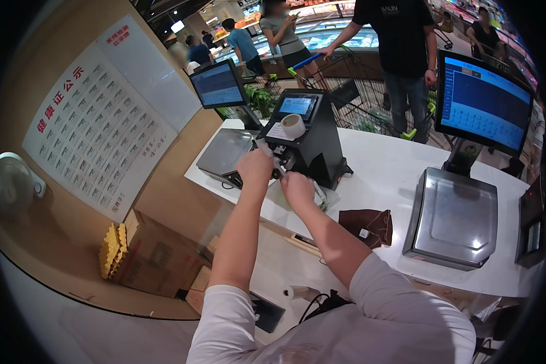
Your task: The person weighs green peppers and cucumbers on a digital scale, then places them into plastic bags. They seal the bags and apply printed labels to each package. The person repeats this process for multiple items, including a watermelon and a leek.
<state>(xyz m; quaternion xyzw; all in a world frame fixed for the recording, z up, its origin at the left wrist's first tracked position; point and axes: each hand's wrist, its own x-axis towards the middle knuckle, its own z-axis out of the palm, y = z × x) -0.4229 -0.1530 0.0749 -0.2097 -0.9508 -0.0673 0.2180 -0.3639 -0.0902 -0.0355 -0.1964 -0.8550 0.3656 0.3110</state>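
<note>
My left hand (255,167) is closed around the twisted top of a clear plastic bag (280,197), and a bit of film sticks out above the fist. Just to the right and lower, my right hand (297,190) grips the same bag's neck. Plastic is stretched between both fists, against the front mechanism of a black countertop machine (316,145) with a small lit screen. The bag's body lies on the counter below, partly hidden by my right hand and forearm. Something green and a white label show through it. A roll of white tape (293,126) rests on the machine.
On the white counter (368,159) stand a left weighing scale (225,151) and a right weighing scale (457,216), each with a monitor. A brown cloth pouch (366,226) lies near the front edge. Beyond, a person in black holds a shopping cart (355,98). Cardboard box (161,259) stands lower left.
</note>
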